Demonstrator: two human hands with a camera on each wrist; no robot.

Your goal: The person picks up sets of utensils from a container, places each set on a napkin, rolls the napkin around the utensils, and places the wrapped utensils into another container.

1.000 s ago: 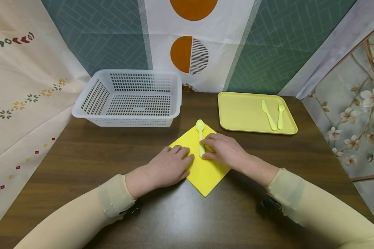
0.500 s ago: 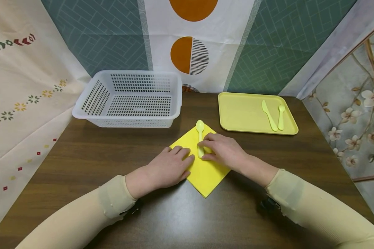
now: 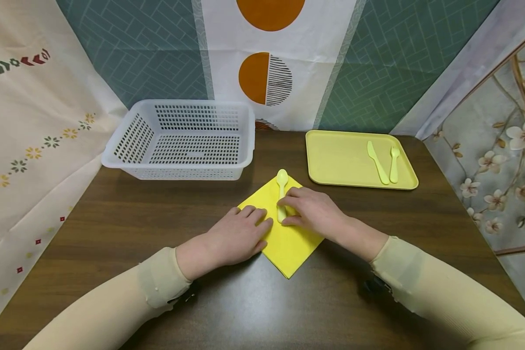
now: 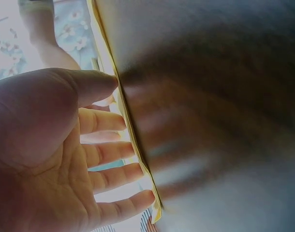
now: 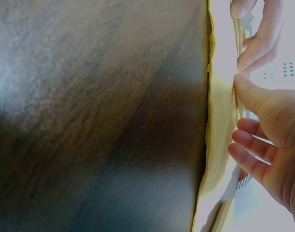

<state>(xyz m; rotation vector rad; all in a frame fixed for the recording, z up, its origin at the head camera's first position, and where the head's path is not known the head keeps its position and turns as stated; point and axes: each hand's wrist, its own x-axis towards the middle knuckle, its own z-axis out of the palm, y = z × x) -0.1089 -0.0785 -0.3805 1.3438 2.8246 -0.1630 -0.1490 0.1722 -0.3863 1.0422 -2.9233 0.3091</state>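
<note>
- The pale yellow-green plastic spoon point(image 3: 282, 178) is laid on a folded bright-yellow square sheet point(image 3: 289, 249), in the middle of the scene; its bowl is placed at the far corner, and its handle is pointed to the near side.
- By the right hand point(image 3: 318, 212) the handle is touched, with the index finger bent over it and the thumb at its near end; whether it is really pinched or only touched cannot be told from these views.
- By the left hand point(image 3: 234, 236) the left part of the sheet is touched with spread fingertips; the fingers are kept apart and nothing is gripped.
- At far right, a flat yellow rectangular tray point(image 3: 337, 158) is seen, on whose right part a pale yellow-green plastic knife point(image 3: 377, 163) and a matching fork point(image 3: 394, 167) are laid, the knife left of the fork.
- At far left, a white perforated plastic basket point(image 3: 179, 173) is placed on the dark brown wood-grained table point(image 3: 113, 228).
</note>
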